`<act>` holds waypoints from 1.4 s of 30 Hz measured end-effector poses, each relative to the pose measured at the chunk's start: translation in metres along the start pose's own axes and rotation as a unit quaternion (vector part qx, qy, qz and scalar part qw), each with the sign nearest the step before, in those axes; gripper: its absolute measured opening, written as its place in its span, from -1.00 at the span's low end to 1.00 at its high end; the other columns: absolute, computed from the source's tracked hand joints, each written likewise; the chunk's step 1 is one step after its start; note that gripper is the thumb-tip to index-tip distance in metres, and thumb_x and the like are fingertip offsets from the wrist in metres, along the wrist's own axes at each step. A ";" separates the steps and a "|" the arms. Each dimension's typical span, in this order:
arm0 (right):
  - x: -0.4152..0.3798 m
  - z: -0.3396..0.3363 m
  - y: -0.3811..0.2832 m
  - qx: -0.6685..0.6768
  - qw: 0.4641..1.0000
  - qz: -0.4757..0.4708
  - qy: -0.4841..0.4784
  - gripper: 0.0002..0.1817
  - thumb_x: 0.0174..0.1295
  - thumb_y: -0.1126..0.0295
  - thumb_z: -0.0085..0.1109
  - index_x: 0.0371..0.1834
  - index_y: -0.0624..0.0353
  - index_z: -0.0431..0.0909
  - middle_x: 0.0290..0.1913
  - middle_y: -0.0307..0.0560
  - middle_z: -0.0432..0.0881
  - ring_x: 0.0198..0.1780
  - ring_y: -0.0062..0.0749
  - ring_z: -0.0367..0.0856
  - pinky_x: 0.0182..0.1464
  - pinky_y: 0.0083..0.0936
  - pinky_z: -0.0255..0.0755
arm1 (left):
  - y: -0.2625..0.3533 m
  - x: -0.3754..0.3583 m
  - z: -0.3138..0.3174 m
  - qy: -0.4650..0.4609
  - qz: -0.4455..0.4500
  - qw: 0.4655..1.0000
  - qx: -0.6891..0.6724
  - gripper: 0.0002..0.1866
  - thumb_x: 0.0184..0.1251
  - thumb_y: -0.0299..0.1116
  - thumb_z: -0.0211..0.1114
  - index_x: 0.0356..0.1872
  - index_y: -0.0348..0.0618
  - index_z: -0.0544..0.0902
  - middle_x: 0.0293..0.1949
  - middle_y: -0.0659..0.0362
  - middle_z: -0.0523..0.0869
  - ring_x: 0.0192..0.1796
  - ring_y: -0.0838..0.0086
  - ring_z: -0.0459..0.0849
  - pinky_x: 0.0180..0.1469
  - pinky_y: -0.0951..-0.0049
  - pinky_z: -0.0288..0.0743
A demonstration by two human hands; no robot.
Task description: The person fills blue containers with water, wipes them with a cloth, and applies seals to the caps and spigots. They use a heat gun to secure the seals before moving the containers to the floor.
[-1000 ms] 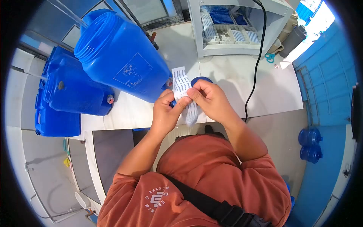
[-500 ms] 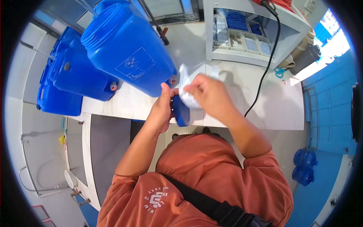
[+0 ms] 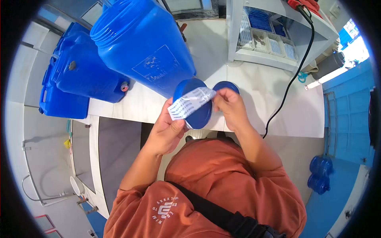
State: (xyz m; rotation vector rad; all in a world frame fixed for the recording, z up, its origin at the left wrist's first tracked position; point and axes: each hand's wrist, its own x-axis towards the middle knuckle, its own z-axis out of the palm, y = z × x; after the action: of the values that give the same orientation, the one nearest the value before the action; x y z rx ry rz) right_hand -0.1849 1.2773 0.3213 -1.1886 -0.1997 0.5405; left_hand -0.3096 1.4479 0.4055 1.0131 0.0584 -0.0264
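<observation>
My left hand (image 3: 164, 129) grips a round dark blue lid (image 3: 202, 117) at its left edge, the thumb over the near side. Across the lid's face stretches a white printed strip of film or paper (image 3: 191, 103), its left end under or beside my left fingers. With fingers pinched, my right hand (image 3: 231, 108) holds the strip's right end at the lid's rim. A second blue lid (image 3: 228, 85) lies on the white counter just behind my right hand. Close beyond the held lid stands a large blue jerrycan (image 3: 147, 51) with an uncapped threaded mouth.
More blue jerrycans (image 3: 89, 71) stand at the left on the white counter (image 3: 274, 107). A shelf unit (image 3: 264, 59) holds baskets of packets at the back right. A black cable (image 3: 283, 99) hangs down across the counter. Blue water bottles (image 3: 320, 166) are at the far right.
The lid has turned from edge-on to face me. The strip, earlier raised and blurred in my right hand, now lies stretched over it. The second lid has come into sight.
</observation>
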 end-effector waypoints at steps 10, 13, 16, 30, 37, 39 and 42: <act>0.014 0.028 -0.042 0.041 0.978 -0.203 -0.014 -0.68 0.29 0.44 0.31 0.03 0.24 0.44 0.00 -0.05 0.59 -0.04 -0.57 0.57 0.05 -0.56 0.47 | 0.019 0.001 -0.005 -0.029 -0.043 0.997 -0.062 -0.20 0.39 -0.19 0.29 0.52 -0.12 0.04 0.41 0.00 0.33 0.42 0.17 0.37 0.33 0.05 0.41; 0.008 0.029 -0.067 0.057 0.985 -0.099 -0.128 -0.65 0.31 0.40 0.30 0.12 0.24 0.54 -0.04 -0.08 0.64 -0.04 -0.58 0.58 0.04 -0.57 0.47 | 0.020 0.000 -0.006 -0.047 -0.045 0.992 -0.104 -0.20 0.41 -0.22 0.26 0.52 -0.17 0.02 0.43 -0.03 0.30 0.46 0.17 0.32 0.39 0.05 0.33; 0.011 0.026 -0.078 -0.077 0.977 -0.087 -0.180 -0.65 0.38 0.27 0.23 0.13 0.23 0.62 -0.13 -0.15 0.69 -0.12 -0.63 0.58 0.00 -0.60 0.49 | 0.016 -0.001 -0.010 -0.083 -0.043 0.987 -0.132 -0.19 0.47 -0.28 0.20 0.55 -0.14 -0.10 0.44 0.01 0.27 0.43 0.22 0.37 0.32 0.13 0.43; -0.015 0.017 -0.126 -0.347 0.849 -0.357 -0.174 -0.31 0.08 -0.18 0.34 0.18 0.05 0.61 0.25 -0.15 0.58 0.41 -0.18 0.35 0.43 -0.10 0.10 | 0.029 -0.014 0.010 -0.056 0.056 0.959 -0.271 -0.33 0.44 -0.38 0.06 0.50 -0.25 0.03 0.45 -0.23 0.18 0.40 -0.15 0.34 0.17 -0.16 0.52; -0.016 0.016 -0.121 -0.491 0.704 -0.476 -0.192 -0.28 -0.17 -0.22 0.45 0.09 -0.11 0.67 0.25 -0.25 0.59 0.42 0.06 0.33 0.48 0.21 -0.18 | 0.034 -0.017 0.008 -0.047 0.062 0.948 -0.309 -0.31 0.45 -0.34 0.07 0.50 -0.29 -0.01 0.46 -0.20 0.17 0.44 -0.10 0.29 0.24 -0.12 0.44; -0.018 0.019 -0.127 -0.482 0.712 -0.470 -0.199 -0.29 -0.15 -0.18 0.45 0.10 -0.08 0.67 0.24 -0.23 0.59 0.41 0.07 0.34 0.48 0.20 -0.17 | 0.040 -0.016 0.009 -0.061 0.056 0.953 -0.290 -0.20 0.38 -0.35 0.19 0.51 -0.30 -0.05 0.47 -0.18 0.18 0.47 -0.04 0.28 0.39 -0.11 0.31; -0.017 0.026 -0.142 -0.372 0.801 -0.447 -0.142 -0.38 0.06 -0.07 0.37 0.20 -0.09 0.60 0.26 -0.27 0.57 0.44 0.00 0.30 0.49 0.17 -0.20 | 0.047 -0.019 0.014 -0.092 0.113 0.988 0.051 -0.09 0.24 -0.49 0.35 0.50 -0.33 -0.04 0.41 -0.07 0.30 0.40 0.17 0.40 0.39 0.12 0.31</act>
State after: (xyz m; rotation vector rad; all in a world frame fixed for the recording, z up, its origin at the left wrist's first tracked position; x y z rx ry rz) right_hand -0.1686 1.2527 0.4634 -1.5746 -1.2590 -0.2570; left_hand -0.3262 1.4611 0.4542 1.1115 -0.2292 0.0851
